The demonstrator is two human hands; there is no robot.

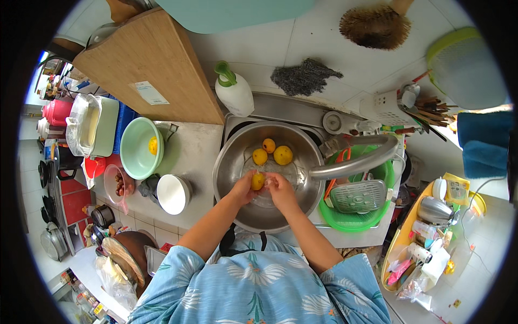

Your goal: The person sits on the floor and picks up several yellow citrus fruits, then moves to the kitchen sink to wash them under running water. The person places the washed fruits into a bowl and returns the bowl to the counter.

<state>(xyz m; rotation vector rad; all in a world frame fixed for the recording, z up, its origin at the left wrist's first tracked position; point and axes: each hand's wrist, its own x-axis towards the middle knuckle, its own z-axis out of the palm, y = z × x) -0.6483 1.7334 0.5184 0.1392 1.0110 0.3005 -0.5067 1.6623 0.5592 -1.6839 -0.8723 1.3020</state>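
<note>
A round yellow fruit (258, 181) sits in my left hand (244, 189), the fingers wrapped around its left side. Close against its right side is my right hand (281, 192); its fingers are curled and pressed together, and whether they pinch anything is too small to tell. Both hands are low over a wide stainless steel basin (226, 202) standing in the sink. Inside it, beyond my hands, lie a small orange-yellow fruit (268, 145), a yellow fruit (259, 157) and a larger yellow fruit (283, 155), with some water at the bottom.
The curved faucet (356, 165) reaches over the basin's right side. Right of it stands a green basket (350, 222) with utensils. On the left counter are a white bowl (174, 194), a pale green bowl (127, 154) holding one yellow fruit, and a pump bottle (235, 96) behind the basin.
</note>
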